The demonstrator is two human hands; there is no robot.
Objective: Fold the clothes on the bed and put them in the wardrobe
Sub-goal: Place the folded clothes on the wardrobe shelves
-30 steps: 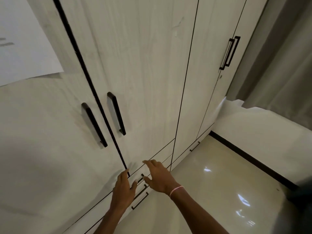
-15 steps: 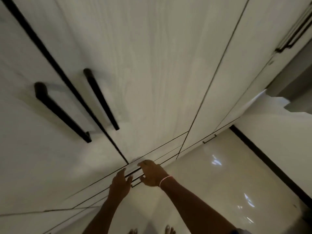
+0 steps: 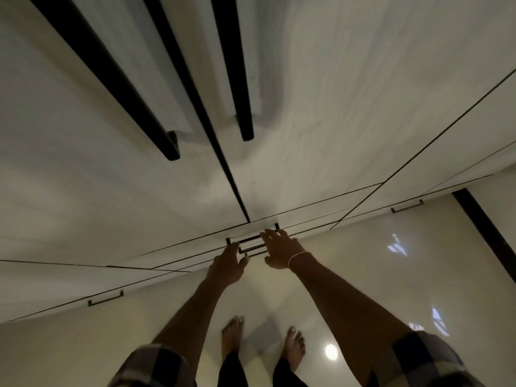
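Evidently the left hand [image 3: 229,265] and right hand [image 3: 280,251] are spread loosely at the drawer handles [image 3: 250,239] of the wardrobe [image 3: 335,107], nothing gripped; clothes are not seen; a handle could be missed through hasty grabbing.

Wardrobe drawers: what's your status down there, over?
Left hand and right hand open, fingers at the drawer handles. Drawers look shut. No clothes in view. Nothing blocking them.

I see a pale wood-grain wardrobe [image 3: 335,107] with black handles [image 3: 234,65], glossy cream floor [image 3: 363,261], plaid sleeves [image 3: 418,356], and a pink bracelet [image 3: 296,257].
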